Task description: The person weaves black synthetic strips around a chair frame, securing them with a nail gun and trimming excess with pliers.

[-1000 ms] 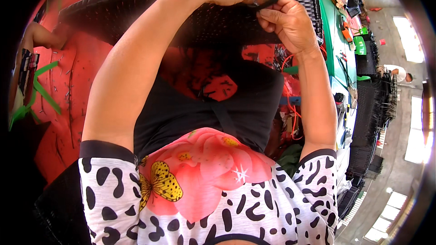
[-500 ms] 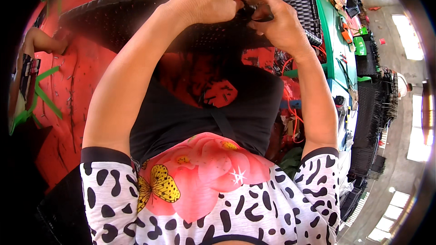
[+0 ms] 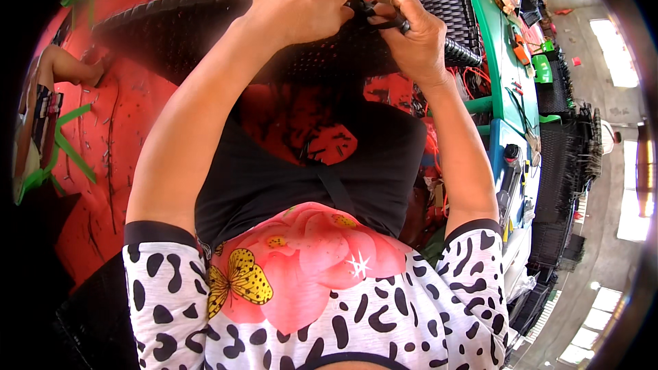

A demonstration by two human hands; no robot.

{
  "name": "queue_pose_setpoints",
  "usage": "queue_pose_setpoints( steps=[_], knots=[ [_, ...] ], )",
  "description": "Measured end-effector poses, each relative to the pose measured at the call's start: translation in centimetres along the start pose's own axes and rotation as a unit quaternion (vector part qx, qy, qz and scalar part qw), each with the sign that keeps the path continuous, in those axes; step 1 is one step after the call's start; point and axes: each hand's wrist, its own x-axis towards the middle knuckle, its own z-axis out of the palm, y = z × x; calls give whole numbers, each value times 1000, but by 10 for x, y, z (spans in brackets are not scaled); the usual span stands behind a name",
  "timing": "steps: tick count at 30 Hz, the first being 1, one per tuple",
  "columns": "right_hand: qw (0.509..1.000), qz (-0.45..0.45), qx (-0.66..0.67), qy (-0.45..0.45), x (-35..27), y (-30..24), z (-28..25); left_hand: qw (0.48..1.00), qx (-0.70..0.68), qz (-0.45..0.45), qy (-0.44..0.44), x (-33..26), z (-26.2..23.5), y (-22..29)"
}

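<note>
A dark woven wicker piece (image 3: 199, 38) with a curved edge stretches across in front of my knees. Over its right part, my left hand (image 3: 305, 3) is closed, its fingertips pinching at a short black strip (image 3: 385, 22). The strip bends across to my right hand (image 3: 415, 34), whose thumb and fingers are closed on it. Its end by the left fingertips is partly hidden, and I cannot make out how it joins the weave.
A green-edged worktable (image 3: 495, 62) stands on the right with an orange tool (image 3: 521, 48) and a green tray (image 3: 541, 68). A black woven panel (image 3: 449, 3) lies beside it. Scraps dot the red floor (image 3: 130, 151). Another person's bare leg (image 3: 72, 67) shows at far left.
My right hand has moved slightly left and turned, so the black strip in its fingers now shows. The left hand has shifted a little to the left, and the hands are farther apart.
</note>
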Motion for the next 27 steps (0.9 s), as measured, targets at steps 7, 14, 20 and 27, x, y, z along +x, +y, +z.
queue_pose_setpoints(
  steps=[7,14,20,27],
  knots=[
    [991,-102,-87,-24,8,3,-6,983,163,3,78,-25,6,14],
    [982,-144,-119,-37,14,0,-3,985,148,21,83,-28,8,5],
    [977,-178,-114,-10,11,7,0,987,146,-2,66,-27,2,11],
    [971,-203,-124,-29,8,10,-2,987,129,4,91,-27,7,10]
  ],
)
